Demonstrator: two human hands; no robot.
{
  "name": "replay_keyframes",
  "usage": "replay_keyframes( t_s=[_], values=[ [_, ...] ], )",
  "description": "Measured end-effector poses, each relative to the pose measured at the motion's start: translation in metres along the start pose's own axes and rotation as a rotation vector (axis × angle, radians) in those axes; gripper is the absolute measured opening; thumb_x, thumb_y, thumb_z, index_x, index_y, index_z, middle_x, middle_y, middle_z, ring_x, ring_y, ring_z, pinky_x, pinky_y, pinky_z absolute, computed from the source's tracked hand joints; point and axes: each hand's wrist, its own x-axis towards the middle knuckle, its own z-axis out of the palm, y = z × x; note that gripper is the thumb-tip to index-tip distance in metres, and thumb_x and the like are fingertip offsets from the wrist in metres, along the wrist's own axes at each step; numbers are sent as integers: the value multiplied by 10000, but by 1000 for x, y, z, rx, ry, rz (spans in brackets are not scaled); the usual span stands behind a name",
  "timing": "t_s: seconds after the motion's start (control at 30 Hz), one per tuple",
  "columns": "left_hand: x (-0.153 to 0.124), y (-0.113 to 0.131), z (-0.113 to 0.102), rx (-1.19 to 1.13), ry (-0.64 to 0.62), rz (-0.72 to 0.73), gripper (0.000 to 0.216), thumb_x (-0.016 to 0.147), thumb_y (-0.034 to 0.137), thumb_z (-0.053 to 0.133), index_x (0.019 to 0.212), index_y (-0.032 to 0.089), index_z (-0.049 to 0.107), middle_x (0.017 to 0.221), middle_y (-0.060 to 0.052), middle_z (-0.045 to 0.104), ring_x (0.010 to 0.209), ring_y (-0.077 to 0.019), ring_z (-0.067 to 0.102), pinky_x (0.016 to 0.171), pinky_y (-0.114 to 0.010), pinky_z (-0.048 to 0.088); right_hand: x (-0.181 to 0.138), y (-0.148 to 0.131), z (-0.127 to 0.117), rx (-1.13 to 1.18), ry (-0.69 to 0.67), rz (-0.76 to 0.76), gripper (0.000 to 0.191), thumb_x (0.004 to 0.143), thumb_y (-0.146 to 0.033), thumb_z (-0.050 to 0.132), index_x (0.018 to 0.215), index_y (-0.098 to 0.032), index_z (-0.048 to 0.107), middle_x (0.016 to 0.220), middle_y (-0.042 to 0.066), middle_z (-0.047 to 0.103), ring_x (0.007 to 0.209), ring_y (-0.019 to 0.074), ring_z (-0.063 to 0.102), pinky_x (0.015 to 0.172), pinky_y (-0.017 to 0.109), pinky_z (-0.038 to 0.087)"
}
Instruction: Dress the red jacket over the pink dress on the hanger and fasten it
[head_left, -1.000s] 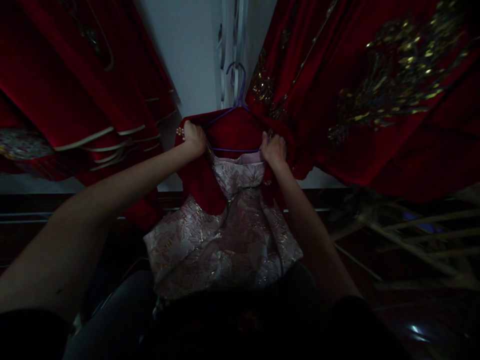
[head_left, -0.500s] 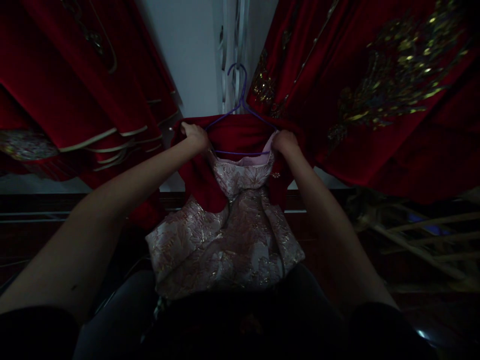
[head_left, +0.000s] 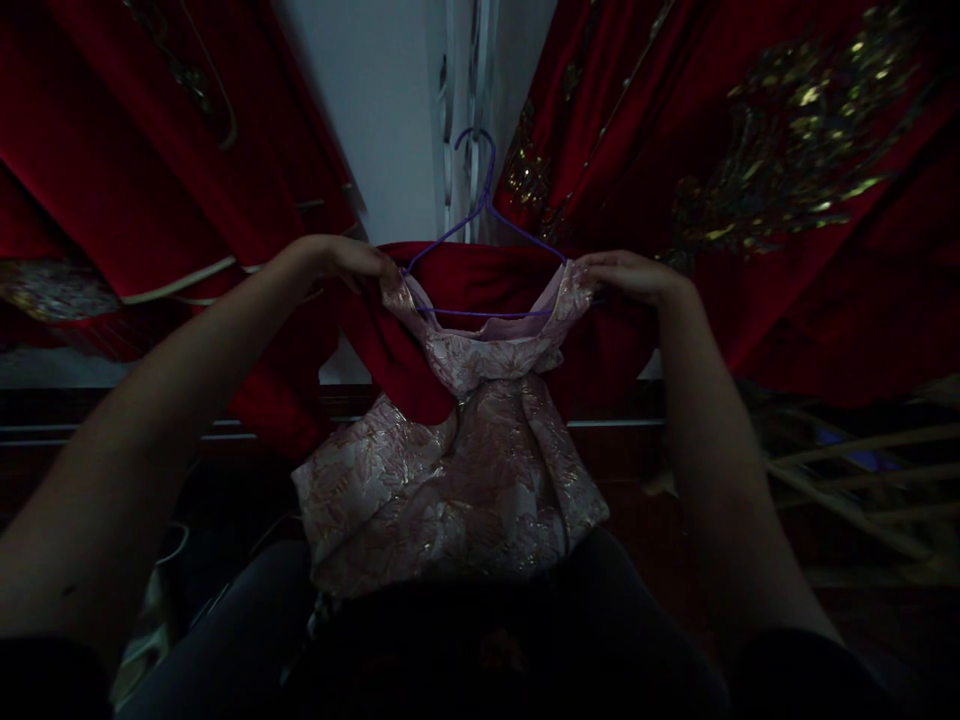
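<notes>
A small pink brocade dress [head_left: 457, 470] with a red velvet jacket [head_left: 397, 350] over it hangs on a purple wire hanger [head_left: 480, 215] in front of me. My left hand [head_left: 341, 262] grips the garment's left shoulder, pinching the pink edge and red velvet. My right hand [head_left: 626, 275] holds the right shoulder, fingers closed on the pink fabric's corner. Both arms reach up and outward, spreading the neckline across the hanger. The skirt falls toward my lap.
Red velvet garments with cream trim [head_left: 150, 180] hang at the left. A red garment with gold embroidery [head_left: 787, 170] hangs at the right. A pale wall [head_left: 375, 110] shows behind the hanger. Light wooden slats [head_left: 847, 470] lie at lower right in the dim room.
Both hands have moved outward and slightly up, pulling the dress's shoulders apart along the hanger. The pink neckline is now stretched wider.
</notes>
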Motion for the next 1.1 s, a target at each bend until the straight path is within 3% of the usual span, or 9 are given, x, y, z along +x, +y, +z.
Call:
replay_keyframes(
  t_s=[0.07,0.1,0.27,0.37,0.5,0.7,0.8,0.93,1.1],
  values=[
    [-7,-4,2,-220,-167,-52,421,828,413,535,1178,183,585,1062,-48,689,917,-144,595,843,-293,477,-1,3,6,68,75,-35,106,754,-244,678,850,-202,692,745,-1,664,633,106,553,663,254,471],
    [-9,-4,5,-307,-169,-54,425,828,420,534,1181,187,586,1069,-52,685,920,-150,602,828,-285,482,0,6,9,87,115,-53,108,760,-254,682,850,-195,690,743,-2,662,638,104,550,674,254,469],
    [-9,0,29,-410,199,152,372,814,430,585,1006,137,710,866,-89,708,833,-174,636,725,-264,491,12,24,27,69,341,-182,161,773,-306,688,817,-152,681,721,-7,654,681,111,547,716,258,460],
    [-5,-3,43,-468,329,239,380,787,436,629,981,125,729,842,-109,714,824,-178,639,696,-253,487,18,35,33,43,439,-251,195,776,-347,676,834,-161,685,756,-11,660,731,119,566,739,254,461],
    [0,-12,53,-527,476,255,451,781,499,621,981,111,734,841,-114,718,769,-159,619,629,-230,463,22,45,35,24,473,-289,244,774,-402,665,862,-176,692,817,3,676,794,135,587,769,262,467],
    [2,-35,60,-539,607,251,569,730,616,612,897,84,726,727,-67,692,649,-126,550,560,-201,391,25,64,34,140,649,-265,227,784,-390,626,828,-171,664,805,6,668,781,142,600,766,283,481],
    [1,-55,68,-549,664,213,552,710,635,612,795,98,710,617,-30,631,581,-104,497,533,-197,355,23,76,41,125,811,-224,229,791,-380,597,833,-161,650,838,21,673,814,151,609,800,296,483],
    [-2,-76,81,-550,710,140,493,739,604,584,675,120,660,524,5,536,510,-77,398,485,-188,300,17,90,61,162,1064,-222,246,815,-379,521,870,-166,632,924,46,680,896,160,624,861,308,474],
    [-9,-84,101,-580,776,77,492,758,609,553,662,132,628,534,-5,550,494,-84,418,468,-199,306,12,97,90,333,1200,-88,274,800,-394,474,881,-175,617,917,50,674,879,155,639,828,299,494]
  ],
)
